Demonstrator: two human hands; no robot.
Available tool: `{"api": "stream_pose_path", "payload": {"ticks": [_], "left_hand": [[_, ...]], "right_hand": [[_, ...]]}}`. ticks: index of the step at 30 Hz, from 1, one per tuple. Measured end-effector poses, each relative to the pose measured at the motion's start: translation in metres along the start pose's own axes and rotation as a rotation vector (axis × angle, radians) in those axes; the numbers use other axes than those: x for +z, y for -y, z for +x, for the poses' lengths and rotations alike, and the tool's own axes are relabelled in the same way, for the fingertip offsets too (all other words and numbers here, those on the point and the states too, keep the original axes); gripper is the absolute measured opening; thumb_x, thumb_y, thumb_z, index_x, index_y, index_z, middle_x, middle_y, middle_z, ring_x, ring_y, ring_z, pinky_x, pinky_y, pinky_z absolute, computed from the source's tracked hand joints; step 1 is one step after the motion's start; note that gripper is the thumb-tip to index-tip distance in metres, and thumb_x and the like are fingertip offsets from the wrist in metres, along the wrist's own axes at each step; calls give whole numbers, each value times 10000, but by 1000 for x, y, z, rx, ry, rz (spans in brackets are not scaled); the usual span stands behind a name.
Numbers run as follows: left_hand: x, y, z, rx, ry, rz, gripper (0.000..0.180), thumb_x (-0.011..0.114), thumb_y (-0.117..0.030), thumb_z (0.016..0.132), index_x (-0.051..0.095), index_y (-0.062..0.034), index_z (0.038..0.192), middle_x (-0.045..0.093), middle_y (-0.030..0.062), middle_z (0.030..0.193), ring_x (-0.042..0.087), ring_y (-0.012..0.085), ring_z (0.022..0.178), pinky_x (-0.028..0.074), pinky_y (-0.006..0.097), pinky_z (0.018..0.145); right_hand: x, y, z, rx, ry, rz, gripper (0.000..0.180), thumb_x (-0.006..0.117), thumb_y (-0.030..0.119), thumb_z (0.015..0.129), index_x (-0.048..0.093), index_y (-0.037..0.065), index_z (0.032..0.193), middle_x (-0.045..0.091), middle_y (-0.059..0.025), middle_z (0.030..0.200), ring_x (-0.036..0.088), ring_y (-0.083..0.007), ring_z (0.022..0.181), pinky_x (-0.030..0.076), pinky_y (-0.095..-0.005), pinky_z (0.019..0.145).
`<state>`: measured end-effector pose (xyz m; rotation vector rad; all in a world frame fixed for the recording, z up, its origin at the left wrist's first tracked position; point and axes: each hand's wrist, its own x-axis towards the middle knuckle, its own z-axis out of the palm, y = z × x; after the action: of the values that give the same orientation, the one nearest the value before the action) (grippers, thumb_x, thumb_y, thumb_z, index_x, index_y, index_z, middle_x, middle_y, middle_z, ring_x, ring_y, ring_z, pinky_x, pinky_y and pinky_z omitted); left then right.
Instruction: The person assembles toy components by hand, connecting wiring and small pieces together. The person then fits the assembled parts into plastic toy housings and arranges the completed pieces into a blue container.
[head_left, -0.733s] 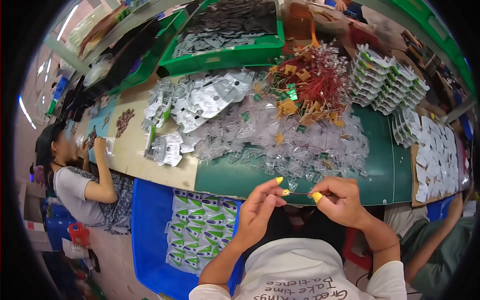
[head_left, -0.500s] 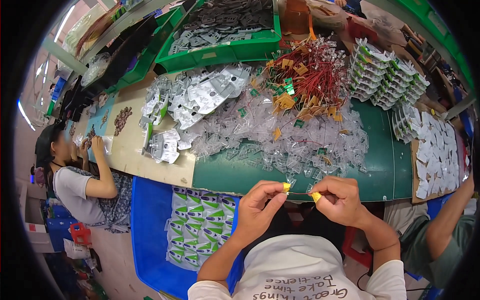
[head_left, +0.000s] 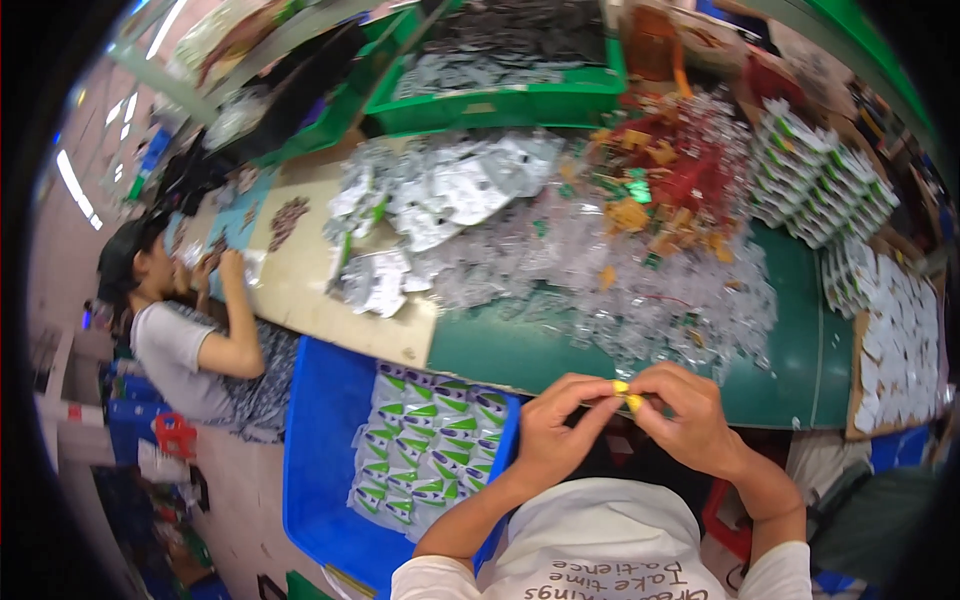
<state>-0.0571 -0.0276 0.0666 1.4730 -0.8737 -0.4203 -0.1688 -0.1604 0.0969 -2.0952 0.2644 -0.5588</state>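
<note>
My left hand and my right hand meet in front of my chest at the front edge of the green work surface. Both are closed in a pinch, with yellow coverings on some fingertips, which nearly touch. A thin reddish wire, visible between them half a second ago, is now hidden by the fingers. Beyond my hands lies a heap of clear plastic pieces. Behind it are red wires with orange-yellow tabs and small green circuit boards.
White-and-grey plastic housings are piled left of the heap, below a green bin. Stacked white-green parts and a board of white pieces stand right. A blue tub holds bagged packs. Another person works at left.
My hands have come together, closing the gap where the wire was stretched. The whole view has shifted, so the table and tub appear further right, and the picture is more blurred.
</note>
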Motion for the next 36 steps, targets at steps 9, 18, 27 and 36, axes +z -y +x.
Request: {"api": "stream_pose_path", "payload": {"ticks": [9, 18, 27, 36], "left_hand": [[-12, 19, -17, -303, 104, -429, 216, 703, -64, 812, 662, -6, 1016, 643, 48, 854, 595, 78, 735, 478, 207, 655], [-72, 33, 13, -499, 334, -677, 394, 665, -154, 861, 505, -71, 1212, 610, 10, 943, 592, 92, 797, 486, 221, 699], [-259, 87, 123, 214, -548, 1242, 485, 642, -91, 737, 520, -7, 1198, 525, 169, 1181, 493, 334, 1072, 332, 440, 965], [-301, 89, 137, -136, -412, 1417, 203, 635, -96, 707, 668, -95, 908, 632, 112, 891, 585, 272, 871, 374, 413, 790]], "right_hand": [[9, -1, 5, 50, 93, 98, 116, 682, -43, 712, 685, -4, 821, 670, -101, 756, 630, -167, 632, 489, -268, 564], [26, 0, 31, 179, 236, 184, 55, 643, -29, 785, 635, 1, 831, 610, -24, 722, 565, -79, 612, 440, -216, 563], [7, -24, 14, 571, 90, 490, 82, 599, -22, 789, 557, 7, 853, 589, -4, 738, 537, -50, 636, 417, -178, 577], [12, -11, 13, 500, 167, 344, 64, 611, -34, 789, 572, -8, 833, 557, 29, 700, 502, -13, 578, 382, -161, 519]]}}
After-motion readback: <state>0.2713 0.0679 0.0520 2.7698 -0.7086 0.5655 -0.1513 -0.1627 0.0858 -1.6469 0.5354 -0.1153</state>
